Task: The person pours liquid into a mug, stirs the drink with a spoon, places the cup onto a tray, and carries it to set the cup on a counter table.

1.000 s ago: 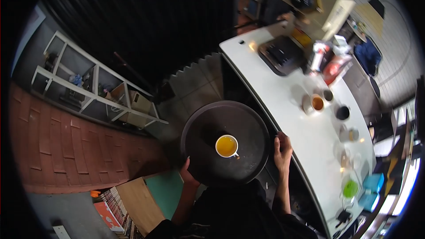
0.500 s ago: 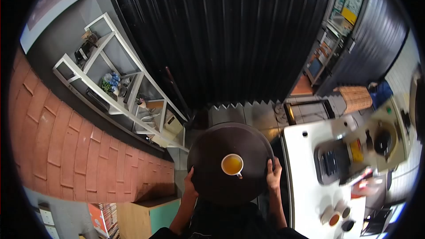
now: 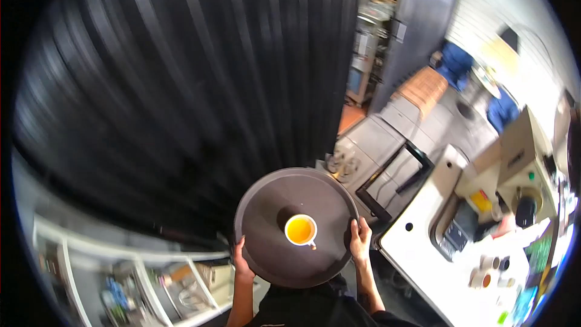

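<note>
A round dark tray (image 3: 266,206) is held level in front of my body. On it, a little right of its centre, stands a white cup (image 3: 301,230) of yellow-orange liquid, its handle toward the lower right. My left hand (image 3: 242,260) grips the tray's left rim, thumb on top and the other fingers hidden beneath. At the right rim my right hand (image 3: 360,239) is closed on the tray, with its thumb over the edge. Neither hand touches the cup.
A white counter (image 3: 402,248) at the lower right bears cups (image 3: 486,278) and a dark tray-like item. Beyond it are a black frame (image 3: 387,175) on the floor and a wicker seat (image 3: 423,88). Black corrugated panels (image 3: 254,72) rise ahead; white shelves (image 3: 142,278) stand lower left.
The view has swung to the right: the shelves have dropped to the lower left and the brick wall is out of view. Both hands still hold the tray, the cup upright on it.
</note>
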The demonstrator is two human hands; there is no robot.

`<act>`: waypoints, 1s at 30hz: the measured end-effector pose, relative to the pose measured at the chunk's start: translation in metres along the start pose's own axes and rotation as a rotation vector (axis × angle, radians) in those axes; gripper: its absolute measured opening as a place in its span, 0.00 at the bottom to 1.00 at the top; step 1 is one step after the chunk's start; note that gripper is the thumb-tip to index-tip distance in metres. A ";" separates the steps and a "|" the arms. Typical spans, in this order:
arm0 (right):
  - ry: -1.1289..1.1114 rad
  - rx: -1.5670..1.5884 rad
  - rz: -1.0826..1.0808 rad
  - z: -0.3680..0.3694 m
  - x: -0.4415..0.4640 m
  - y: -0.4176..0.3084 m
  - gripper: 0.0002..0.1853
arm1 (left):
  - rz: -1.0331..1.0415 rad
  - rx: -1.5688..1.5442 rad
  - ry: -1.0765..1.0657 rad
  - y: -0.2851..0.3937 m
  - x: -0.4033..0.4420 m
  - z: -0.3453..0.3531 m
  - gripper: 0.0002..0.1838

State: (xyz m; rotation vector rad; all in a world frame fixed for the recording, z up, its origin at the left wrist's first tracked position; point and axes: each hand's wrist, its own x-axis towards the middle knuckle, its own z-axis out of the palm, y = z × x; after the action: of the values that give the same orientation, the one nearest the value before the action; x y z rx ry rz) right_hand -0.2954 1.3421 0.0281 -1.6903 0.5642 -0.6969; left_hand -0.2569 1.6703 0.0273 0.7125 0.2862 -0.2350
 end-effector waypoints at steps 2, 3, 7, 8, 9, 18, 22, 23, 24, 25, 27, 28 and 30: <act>-0.039 0.006 -0.005 0.015 0.029 0.005 0.14 | -0.080 0.002 0.003 0.012 0.056 0.021 0.23; 0.026 0.004 0.010 0.019 0.043 0.008 0.14 | -0.095 0.052 -0.045 0.013 0.083 0.030 0.23; 0.031 -0.006 0.180 0.025 0.095 0.009 0.22 | -0.165 0.283 0.050 -0.003 0.187 0.049 0.29; 0.049 -0.041 0.201 0.028 0.114 0.011 0.21 | -0.172 0.282 0.028 -0.009 0.210 0.072 0.29; 0.103 -0.005 0.109 0.032 0.134 0.018 0.17 | -0.193 0.374 0.056 -0.017 0.230 0.104 0.33; 0.430 -0.045 0.104 0.007 0.253 0.016 0.13 | -0.265 0.741 -0.081 -0.073 0.364 0.271 0.46; 0.577 -0.012 0.123 -0.006 0.293 0.022 0.14 | -0.310 0.828 -0.134 -0.120 0.428 0.319 0.38; 0.651 -0.087 0.113 -0.007 0.303 0.048 0.14 | -0.337 0.804 -0.197 -0.130 0.441 0.339 0.37; 0.671 -0.036 0.156 -0.012 0.313 0.042 0.13 | -0.383 0.743 -0.315 -0.144 0.456 0.355 0.31; 0.731 -0.078 0.123 -0.018 0.324 0.054 0.13 | -0.414 0.719 -0.405 -0.159 0.468 0.372 0.28; 0.819 -0.098 0.147 -0.017 0.342 0.071 0.12 | -0.435 0.774 -0.523 -0.184 0.499 0.406 0.24; 0.839 -0.084 0.203 -0.022 0.345 0.076 0.12 | -0.427 0.843 -0.546 -0.200 0.519 0.407 0.23; 0.914 -0.082 0.152 -0.024 0.370 0.057 0.10 | -0.440 0.911 -0.507 -0.225 0.537 0.452 0.22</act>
State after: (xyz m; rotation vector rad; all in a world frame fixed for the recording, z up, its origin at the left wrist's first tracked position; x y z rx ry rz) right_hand -0.0511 1.0569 0.0329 -1.3122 1.3500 -1.3455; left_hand 0.2567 1.1411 0.0364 1.4467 -0.1843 -0.9861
